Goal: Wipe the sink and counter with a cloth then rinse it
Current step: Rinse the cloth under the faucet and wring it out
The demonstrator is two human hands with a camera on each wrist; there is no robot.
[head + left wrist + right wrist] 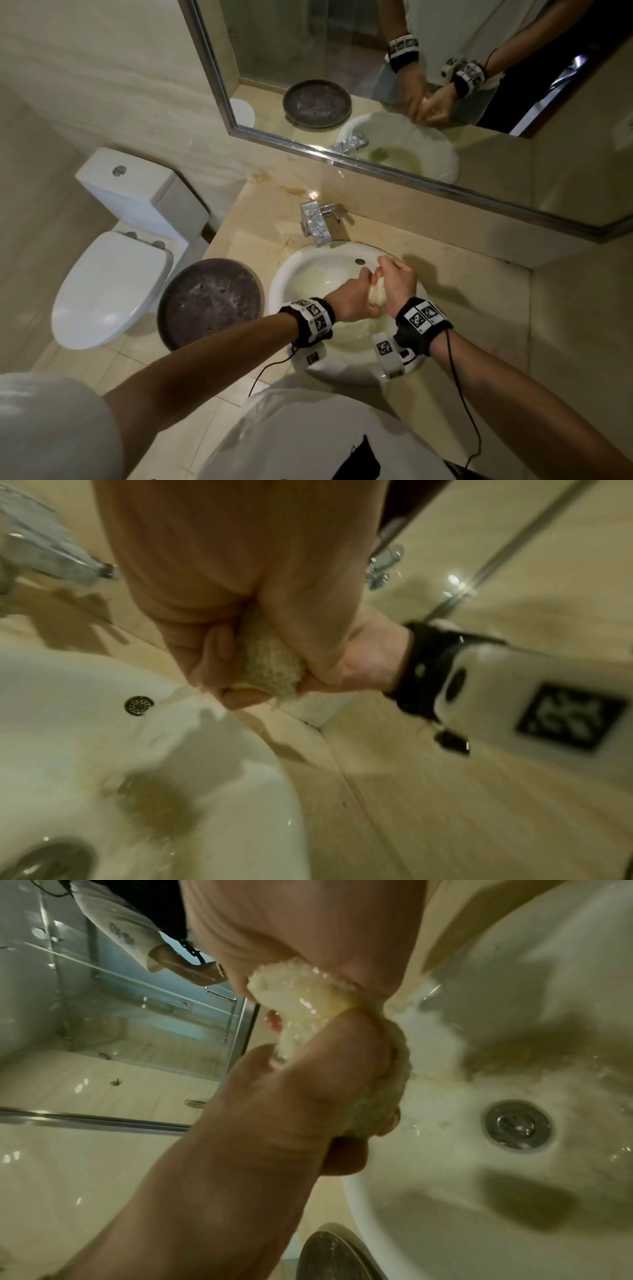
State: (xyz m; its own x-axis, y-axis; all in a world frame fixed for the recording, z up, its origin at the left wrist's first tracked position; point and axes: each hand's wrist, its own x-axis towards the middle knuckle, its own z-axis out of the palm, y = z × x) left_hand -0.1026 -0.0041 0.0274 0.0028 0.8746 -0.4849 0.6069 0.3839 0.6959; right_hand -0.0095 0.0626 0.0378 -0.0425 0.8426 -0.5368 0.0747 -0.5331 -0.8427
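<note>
Cream cloth (376, 295), one wet wad, is clenched by two hands, left hand (356, 298) and right hand (400, 281), over one white sink (301, 270) in the counter (479, 291).

Two hands showing: left hand (354, 298) and right hand (399, 277), both gripping one pale cloth (376, 296). One white sink (308, 270) sitting in one beige desk (246, 233). One chrome faucet (317, 222) standing behind basin. One drain (518, 1125) and one overflow hole (360, 261) showing in basin. One dark round tray (210, 303) lying on desk. One toilet (113, 274) standing beside desk. One mirror (342, 68) hanging above. Two marker-tagged wristbands showing, one per wrist.
</note>
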